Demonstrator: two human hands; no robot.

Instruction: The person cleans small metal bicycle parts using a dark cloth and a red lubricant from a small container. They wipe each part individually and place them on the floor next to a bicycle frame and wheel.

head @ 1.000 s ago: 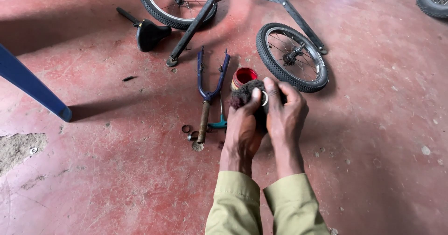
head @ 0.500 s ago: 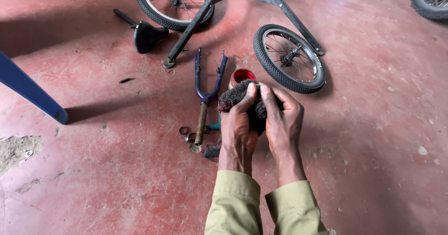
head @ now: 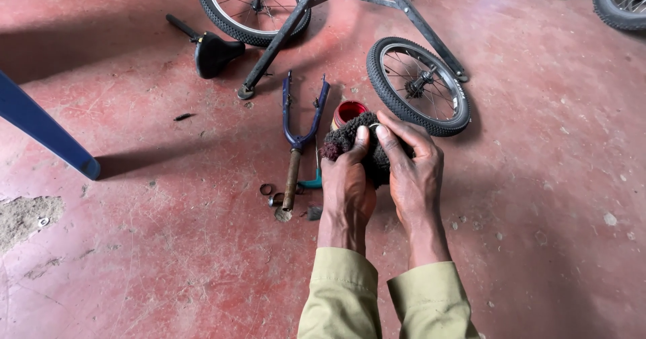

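Both hands meet over the red floor, wrapped around a dark, dirty woolly rag. My left hand grips the rag from the left with its thumb on top. My right hand holds it from the right, fingers stretched over it; a small metal ring seems to sit between the thumbs, but it is mostly hidden. Just beyond the rag stands a small red tin. A blue bicycle fork with a rusty stem lies to the left of my hands.
A small bicycle wheel lies flat beyond my right hand. A black frame and another wheel are farther back, with a black saddle at left. Small rings and a teal tool lie by the fork stem. A blue leg slants at left.
Both hands have kept hold of the rag and worked it between the fingers; they sit slightly lower and closer together than a second ago. Nothing else on the floor has moved.
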